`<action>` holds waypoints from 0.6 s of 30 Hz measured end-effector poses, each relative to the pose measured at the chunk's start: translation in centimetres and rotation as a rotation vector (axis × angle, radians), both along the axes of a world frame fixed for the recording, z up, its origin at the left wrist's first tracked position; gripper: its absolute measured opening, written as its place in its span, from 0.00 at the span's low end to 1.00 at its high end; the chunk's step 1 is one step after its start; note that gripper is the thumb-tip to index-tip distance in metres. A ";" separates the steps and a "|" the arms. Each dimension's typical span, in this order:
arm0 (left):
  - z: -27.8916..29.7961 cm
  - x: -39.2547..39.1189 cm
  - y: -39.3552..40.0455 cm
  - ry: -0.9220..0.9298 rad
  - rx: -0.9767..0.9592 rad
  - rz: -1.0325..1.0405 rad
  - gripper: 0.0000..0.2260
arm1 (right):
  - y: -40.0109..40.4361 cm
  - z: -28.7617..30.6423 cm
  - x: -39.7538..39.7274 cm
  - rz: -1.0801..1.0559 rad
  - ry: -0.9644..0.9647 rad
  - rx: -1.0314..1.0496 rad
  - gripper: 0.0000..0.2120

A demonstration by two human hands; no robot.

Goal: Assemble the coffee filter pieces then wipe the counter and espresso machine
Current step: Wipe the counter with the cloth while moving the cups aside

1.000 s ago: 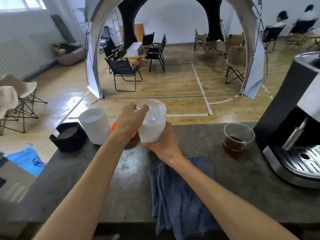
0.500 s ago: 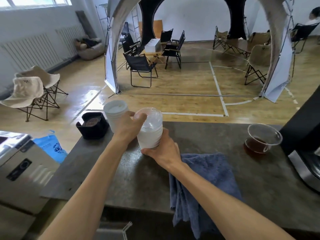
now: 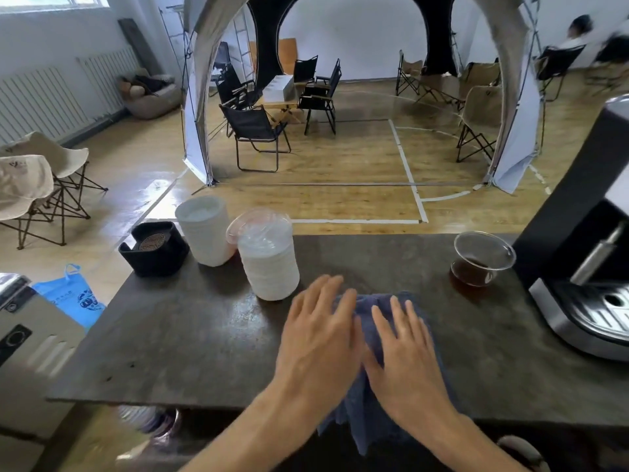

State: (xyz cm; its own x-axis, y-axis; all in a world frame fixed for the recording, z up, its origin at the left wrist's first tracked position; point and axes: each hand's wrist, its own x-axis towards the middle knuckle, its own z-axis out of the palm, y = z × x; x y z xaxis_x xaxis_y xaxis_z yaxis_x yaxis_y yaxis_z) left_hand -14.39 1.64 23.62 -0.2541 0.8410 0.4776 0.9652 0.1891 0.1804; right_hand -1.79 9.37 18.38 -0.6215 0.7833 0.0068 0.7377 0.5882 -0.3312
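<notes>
A dark blue cloth (image 3: 377,413) lies on the dark stone counter (image 3: 190,338) and hangs over its near edge. My left hand (image 3: 318,335) and my right hand (image 3: 405,349) lie side by side over the cloth with fingers spread and straight. A stack of clear plastic lids (image 3: 269,258) stands on the counter just beyond my left hand, apart from it. Behind that stack stands a white stack of cups (image 3: 204,229). The espresso machine (image 3: 585,240) fills the right edge, with its steam wand and drip tray showing.
A black holder (image 3: 153,248) sits at the counter's far left corner. A clear glass cup of dark coffee (image 3: 481,258) stands beside the machine. A grey appliance (image 3: 27,338) and a blue bag (image 3: 73,294) lie left of the counter. Folding chairs and a tent fill the hall beyond.
Both hands have let go of the clear lid stack, which now stands on the counter. They have come back and down over the blue cloth.
</notes>
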 end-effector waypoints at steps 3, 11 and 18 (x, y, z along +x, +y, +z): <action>-5.4 2.1 1.1 -0.070 -0.293 0.020 0.21 | -0.1 -1.3 0.7 -0.048 -0.126 0.082 0.29; -8.2 -0.1 4.0 -0.168 -0.374 -0.019 0.28 | 2.7 -1.1 -1.0 -0.036 -0.163 -0.030 0.35; -7.4 -3.7 13.2 -0.282 -0.403 0.155 0.24 | 11.8 -1.6 -6.7 -0.060 -0.098 -0.009 0.26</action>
State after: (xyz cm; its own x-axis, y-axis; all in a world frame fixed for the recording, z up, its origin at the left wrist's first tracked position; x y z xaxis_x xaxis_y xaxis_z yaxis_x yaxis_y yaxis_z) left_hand -18.05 14.85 16.19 -0.4626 0.8864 0.0180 0.8448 0.4345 0.3123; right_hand -8.51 21.16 16.79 -0.5707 0.8190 -0.0587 0.8008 0.5394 -0.2603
